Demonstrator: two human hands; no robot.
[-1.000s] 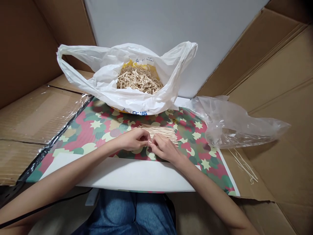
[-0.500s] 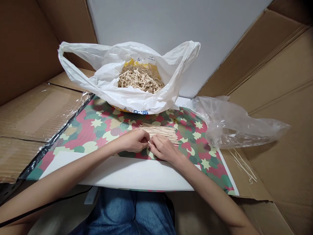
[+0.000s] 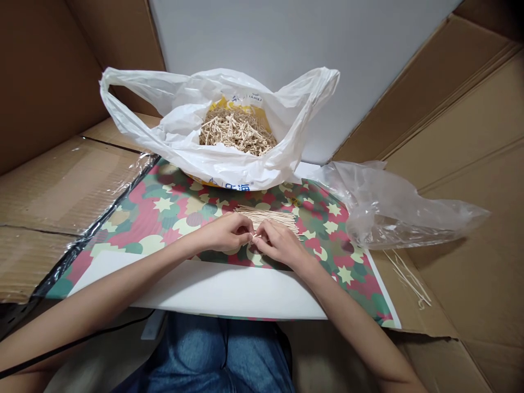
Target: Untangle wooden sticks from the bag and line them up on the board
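Fingertips of my left hand and my right hand meet over the patterned sheet, both pinched closed. A small bit of a pale thin strand shows between them; most of it is hidden by the fingers. Just behind the hands lies a row of similar pale strands, side by side and roughly parallel. Farther back, a white plastic bag stands wide-mouthed, holding a heap of short, twisted, knotted-looking pale pieces.
A clear plastic bag lies crumpled at the right. Several loose strands rest on the cardboard beside the camouflage-patterned sheet. A white strip runs along the front edge. Cardboard walls stand on both sides.
The fingertips have shifted slightly around the pale strand, and my right fingers are bent more. Both hands remain in nearly the same place; the view has moved a little.
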